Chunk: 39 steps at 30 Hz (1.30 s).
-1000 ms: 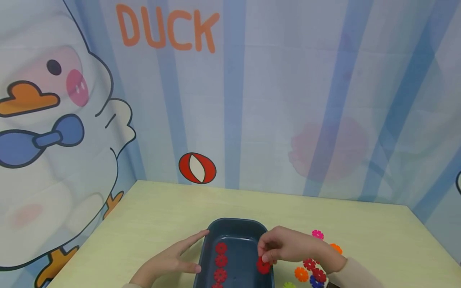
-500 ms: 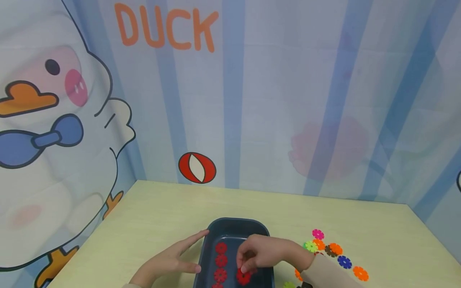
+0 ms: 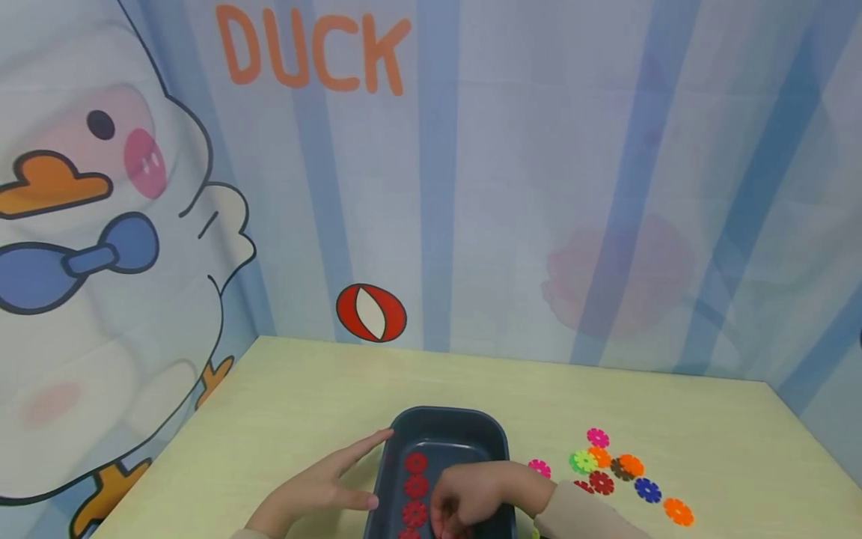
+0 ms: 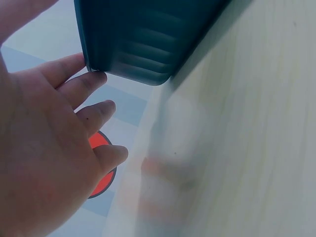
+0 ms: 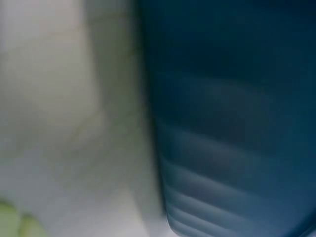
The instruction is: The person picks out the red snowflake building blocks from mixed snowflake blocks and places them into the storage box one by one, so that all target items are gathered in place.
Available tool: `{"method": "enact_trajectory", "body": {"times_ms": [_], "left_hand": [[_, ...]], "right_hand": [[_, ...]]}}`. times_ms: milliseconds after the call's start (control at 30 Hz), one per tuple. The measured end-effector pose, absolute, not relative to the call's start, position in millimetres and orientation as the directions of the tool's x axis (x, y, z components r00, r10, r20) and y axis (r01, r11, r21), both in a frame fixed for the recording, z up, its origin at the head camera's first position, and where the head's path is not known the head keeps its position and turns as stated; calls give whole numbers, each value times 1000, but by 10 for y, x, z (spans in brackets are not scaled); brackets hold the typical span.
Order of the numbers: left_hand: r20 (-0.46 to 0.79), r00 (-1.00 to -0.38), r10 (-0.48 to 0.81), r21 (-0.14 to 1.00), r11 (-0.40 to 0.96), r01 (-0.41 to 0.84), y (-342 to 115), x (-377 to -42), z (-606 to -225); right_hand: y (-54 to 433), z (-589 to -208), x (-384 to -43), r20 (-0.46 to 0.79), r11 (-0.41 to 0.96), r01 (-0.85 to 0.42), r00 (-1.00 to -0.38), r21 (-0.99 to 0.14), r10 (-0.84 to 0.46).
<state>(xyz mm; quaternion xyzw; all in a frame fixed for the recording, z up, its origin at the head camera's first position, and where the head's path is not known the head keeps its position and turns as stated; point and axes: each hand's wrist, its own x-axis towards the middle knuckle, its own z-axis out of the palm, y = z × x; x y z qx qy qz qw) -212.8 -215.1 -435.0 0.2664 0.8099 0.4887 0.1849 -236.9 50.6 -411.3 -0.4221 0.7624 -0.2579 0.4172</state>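
Note:
A dark blue-grey tray [image 3: 450,428] stands near the table's front. Along its left side, several red flower-shaped plastic discs [image 3: 416,486] lie in a line. My left hand [image 3: 316,486] spreads its straight fingers against the tray's left edge; the left wrist view shows fingertips [image 4: 91,81] touching the tray's outside [image 4: 143,54]. Inside the tray, right of the line, my right hand [image 3: 474,494] points down and pinches a red disc [image 3: 465,534], mostly hidden beneath the fingers. The right wrist view shows the tray's wall [image 5: 217,128], blurred, without the hand.
Loose flower discs lie right of the tray: pink [image 3: 597,438], green [image 3: 583,462], dark red [image 3: 601,483], blue [image 3: 648,490] and orange [image 3: 678,512]. Another pink disc [image 3: 539,469] lies close to the tray. A duck-print curtain [image 3: 505,187] hangs behind the table.
My right hand has carried the red disc leftward from the tray's right edge and lowered it toward the tray floor beside the line. The left hand has stayed in place.

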Motion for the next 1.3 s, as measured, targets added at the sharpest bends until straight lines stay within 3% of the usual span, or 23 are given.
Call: {"method": "enact_trajectory", "body": {"times_ms": [567,767,933,1300], "left_hand": [[-27,-785,619,892,370,260,-2150,-2154,-4362],[-43,-787,616,899,367,238,-2143,-2138,-4348],[-44,-785,618,902,362,235,-2139,-2130,-4342],[-35,-789,613,899,365,243,-2141,-2133,-4348]], "right_hand": [[503,-4122,-2344,-415,538,-465,-346,-703,-842],[581,-4053,-2397,-301,451,-520,-349,-726,-888],[766,-3912,-2466,-194,375,-443,-402,-814,-895],[1305,-3709,-2459,-93,349,-410,-528,-842,-844]]}}
